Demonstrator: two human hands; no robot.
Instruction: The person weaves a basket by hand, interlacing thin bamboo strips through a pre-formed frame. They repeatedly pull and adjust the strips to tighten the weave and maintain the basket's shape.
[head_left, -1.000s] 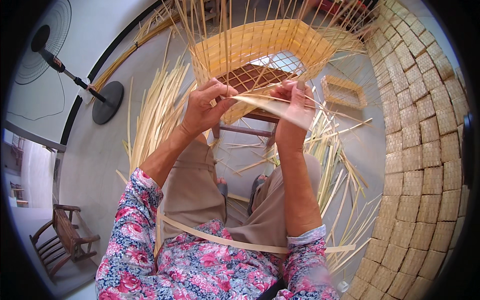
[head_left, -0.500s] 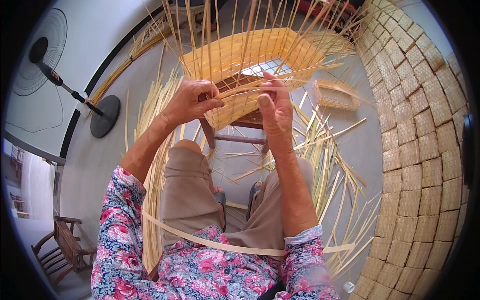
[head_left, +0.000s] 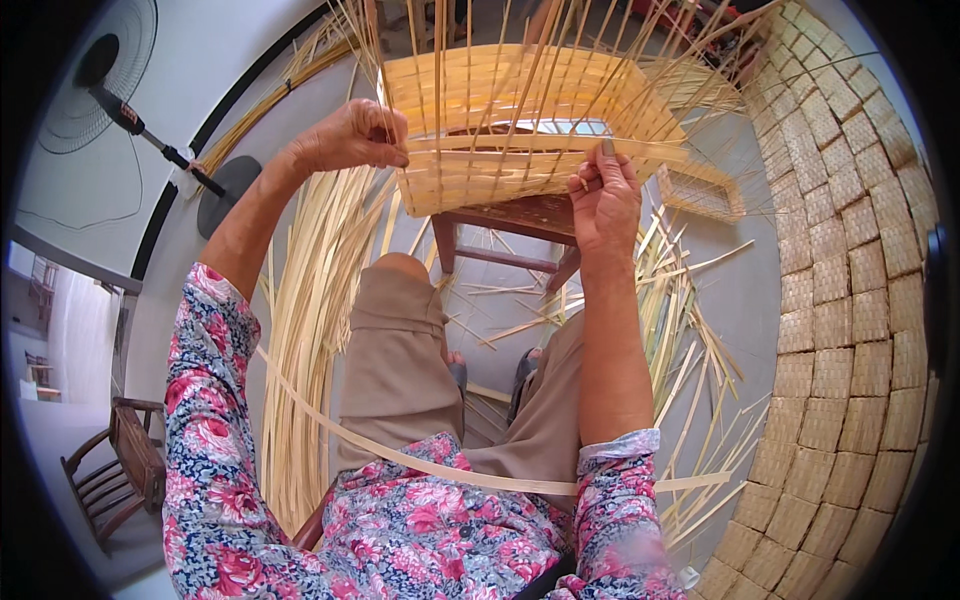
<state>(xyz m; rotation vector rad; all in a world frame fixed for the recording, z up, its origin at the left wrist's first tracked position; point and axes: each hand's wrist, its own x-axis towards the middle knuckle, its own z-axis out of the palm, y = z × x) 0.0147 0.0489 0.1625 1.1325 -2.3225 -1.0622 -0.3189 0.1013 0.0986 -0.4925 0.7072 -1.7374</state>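
Observation:
A half-woven bamboo basket (head_left: 520, 110) rests on a dark wooden stool (head_left: 520, 222) in front of my knees, with many upright strips rising from its wall. My left hand (head_left: 345, 138) pinches the left corner of the basket's near wall. My right hand (head_left: 603, 195) grips a flat horizontal bamboo strip (head_left: 500, 145) that runs along the near wall. A long loose strip (head_left: 470, 475) lies across my lap.
Bundles of long bamboo strips (head_left: 310, 300) lie on the floor at left, scattered strips (head_left: 680, 330) at right. Stacks of finished woven baskets (head_left: 860, 300) form a wall on the right. A small woven tray (head_left: 705, 190), a standing fan (head_left: 110, 90) and a wooden chair (head_left: 120, 470) are nearby.
The basket has been turned and lifted so its near wall faces me. Both hands have spread apart along that wall, the left going out to the corner.

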